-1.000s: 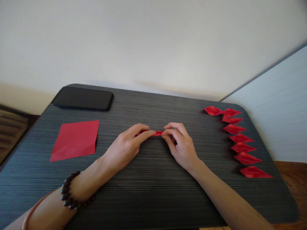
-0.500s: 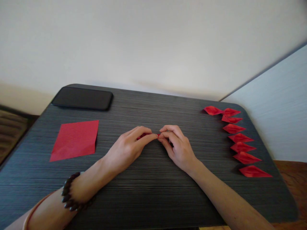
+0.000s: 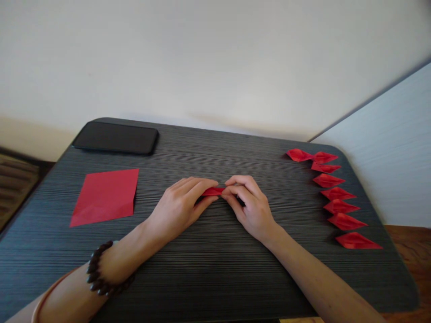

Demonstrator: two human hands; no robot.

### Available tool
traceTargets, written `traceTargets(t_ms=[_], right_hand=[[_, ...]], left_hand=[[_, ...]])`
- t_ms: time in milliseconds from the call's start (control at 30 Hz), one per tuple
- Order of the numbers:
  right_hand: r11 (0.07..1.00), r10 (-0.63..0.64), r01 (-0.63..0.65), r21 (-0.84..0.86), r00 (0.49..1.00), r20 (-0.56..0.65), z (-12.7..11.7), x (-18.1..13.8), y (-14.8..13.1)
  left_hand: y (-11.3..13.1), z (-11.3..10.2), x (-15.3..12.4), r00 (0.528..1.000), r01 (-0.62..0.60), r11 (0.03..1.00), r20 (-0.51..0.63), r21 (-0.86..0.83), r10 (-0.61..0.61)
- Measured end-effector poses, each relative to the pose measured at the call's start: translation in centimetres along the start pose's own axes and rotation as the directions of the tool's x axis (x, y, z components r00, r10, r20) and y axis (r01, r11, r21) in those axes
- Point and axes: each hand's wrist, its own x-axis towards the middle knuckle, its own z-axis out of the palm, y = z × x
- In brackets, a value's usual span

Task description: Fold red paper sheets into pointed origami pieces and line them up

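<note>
A narrow folded piece of red paper lies between my two hands near the middle of the table. My left hand has its fingers on the far side and its thumb on the near side, around the paper's left part. With thumb and fingertips, my right hand pinches the right end. Its remaining folds are hidden by my fingers. Left of my hands a flat red paper square rests on the table.
Several red folded paper boats stand in a column along the right side of the dark table. A black phone lies at the back left corner. A pale wall rises behind the table.
My left thumb and fingers have spread slightly apart, so more of the folded red paper shows between my hands. My right hand has hardly moved.
</note>
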Motion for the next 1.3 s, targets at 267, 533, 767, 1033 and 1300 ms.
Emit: traceTargets(t_ms=[267, 533, 767, 1033, 1300], right_hand=[[0.999, 0.033, -0.033, -0.012, 0.999, -0.027, -0.01, 0.01, -0.15], [1.0, 0.024, -0.024, -0.011, 1.0, -0.006, -0.02, 0.01, -0.09], [0.999, 0.03, -0.031, 0.016, 0.999, 0.037, -0.02, -0.02, 0.13], [0.998, 0.038, -0.043, 0.05, 0.995, 0.094, -0.09, -0.03, 0.13], [0.998, -0.003, -0.001, 0.06, 0.997, 0.074, -0.16, -0.01, -0.03]], left_hand=[[-0.15, -0.55, 0.17, 0.998, 0.038, 0.999, -0.057, 0.022, -0.037], [-0.43, -0.21, -0.2, 1.0, 0.02, 0.999, -0.008, -0.042, -0.02], [-0.59, -0.4, -0.23, 0.999, 0.036, 0.999, 0.002, -0.03, -0.036], [-0.96, -0.46, -0.35, 0.998, -0.042, 0.999, 0.036, -0.018, 0.043], [-0.38, -0.8, -0.25, 0.998, -0.052, 0.999, 0.023, 0.004, 0.051]])
